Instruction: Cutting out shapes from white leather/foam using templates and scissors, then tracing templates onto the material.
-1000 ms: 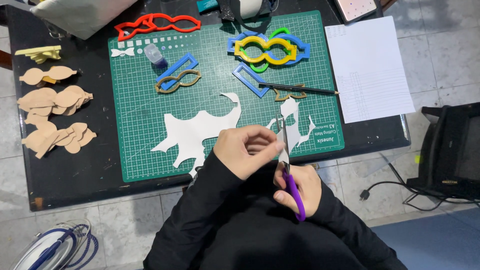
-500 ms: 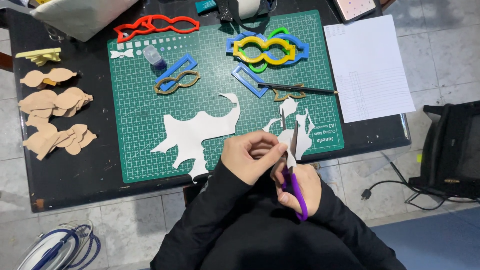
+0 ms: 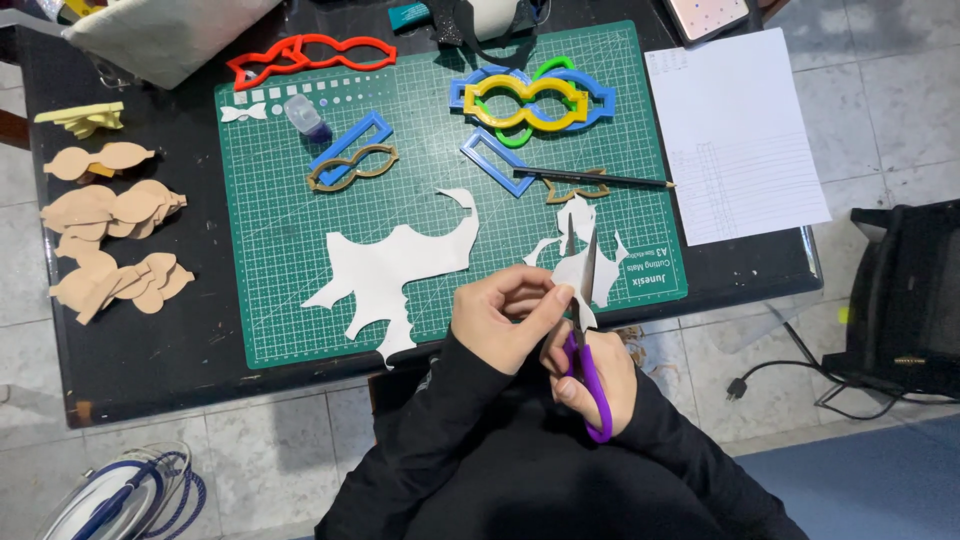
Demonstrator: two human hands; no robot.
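Observation:
My right hand [image 3: 597,372] grips purple-handled scissors [image 3: 588,330], blades pointing away from me and slightly apart. My left hand [image 3: 503,315] pinches a small white cut-out piece [image 3: 585,272] at the blades. Both hands hover over the near edge of the green cutting mat [image 3: 300,260]. A larger white offcut sheet [image 3: 395,268] lies flat on the mat to the left of my hands.
Coloured mask-shaped templates lie on the mat: red [image 3: 305,55], blue and yellow [image 3: 530,98], olive [image 3: 352,168]. A pencil [image 3: 595,180] rests mid-right. Tan cut shapes [image 3: 105,240] pile on the black table at left. A lined paper sheet [image 3: 735,130] sits right. A chair [image 3: 905,300] stands beside.
The scissors' blades have swung slightly and the white piece has turned in my left hand. Both hands stay over the mat's near edge.

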